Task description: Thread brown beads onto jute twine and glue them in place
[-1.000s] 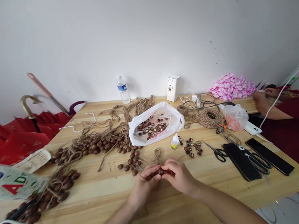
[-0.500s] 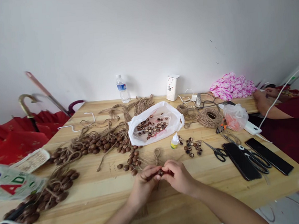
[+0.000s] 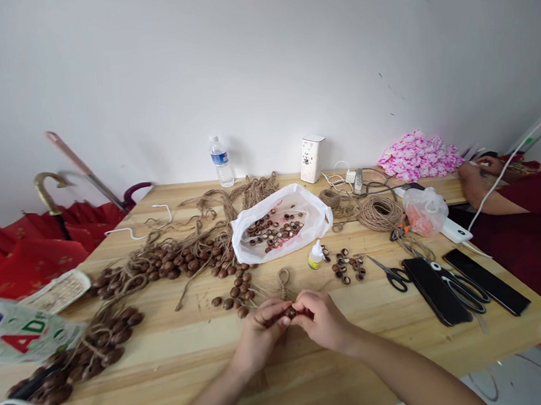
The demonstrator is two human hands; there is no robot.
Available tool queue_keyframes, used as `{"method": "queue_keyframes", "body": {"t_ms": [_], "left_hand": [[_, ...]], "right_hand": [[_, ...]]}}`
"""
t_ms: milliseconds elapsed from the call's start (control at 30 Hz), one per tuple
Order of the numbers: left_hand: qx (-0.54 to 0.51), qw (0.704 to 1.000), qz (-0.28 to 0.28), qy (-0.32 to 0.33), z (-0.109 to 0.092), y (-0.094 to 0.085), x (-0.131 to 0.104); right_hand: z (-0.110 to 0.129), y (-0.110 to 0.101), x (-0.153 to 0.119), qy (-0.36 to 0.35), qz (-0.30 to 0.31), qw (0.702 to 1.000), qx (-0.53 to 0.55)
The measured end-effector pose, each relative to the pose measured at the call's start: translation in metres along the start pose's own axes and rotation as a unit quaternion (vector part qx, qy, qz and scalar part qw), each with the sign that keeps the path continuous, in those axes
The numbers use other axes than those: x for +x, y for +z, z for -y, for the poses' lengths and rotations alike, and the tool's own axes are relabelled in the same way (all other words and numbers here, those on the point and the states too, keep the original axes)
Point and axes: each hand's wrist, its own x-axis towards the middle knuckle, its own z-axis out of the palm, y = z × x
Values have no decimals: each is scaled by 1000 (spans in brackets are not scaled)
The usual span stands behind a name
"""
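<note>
Between my fingertips sits a round brown nut shell (image 3: 290, 312), pinched from both sides over the table's near edge. My left hand (image 3: 264, 325) is closed on its left side and my right hand (image 3: 321, 317) on its right. Just beyond them lies a looped piece of jute twine (image 3: 284, 277), with strands running toward the hands. Several loose brown nuts (image 3: 239, 292) rest left of the loop. A small white glue bottle (image 3: 315, 256) stands upright ahead, beside a group of open half shells (image 3: 348, 265).
A white plastic bag (image 3: 241, 248) holds more half shells. Strung nuts (image 3: 172, 260) spread across the left. Scissors (image 3: 395, 274), a black phone (image 3: 434, 292) and a twine coil (image 3: 380, 212) lie right. A water bottle (image 3: 221, 162) stands at the back. Another person's arm (image 3: 478, 189) rests far right.
Both hands stay in nearly the same place, still pinching the shell. It looks slightly turned between the fingertips. The objects on the table have not moved.
</note>
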Motion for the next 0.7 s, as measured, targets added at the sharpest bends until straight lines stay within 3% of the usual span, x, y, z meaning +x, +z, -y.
{"method": "queue_keyframes", "body": {"t_ms": [200, 367, 700], "left_hand": [[-72, 994, 31, -81, -2, -2, 0], [-194, 964, 40, -177, -7, -2, -2], [-337, 910, 74, -232, -10, -1, -1]], "right_hand": [[4, -3, 2, 9, 11, 1000, -15], [7, -7, 1, 3, 32, 999, -35], [10, -6, 2, -5, 28, 999, -32]]}}
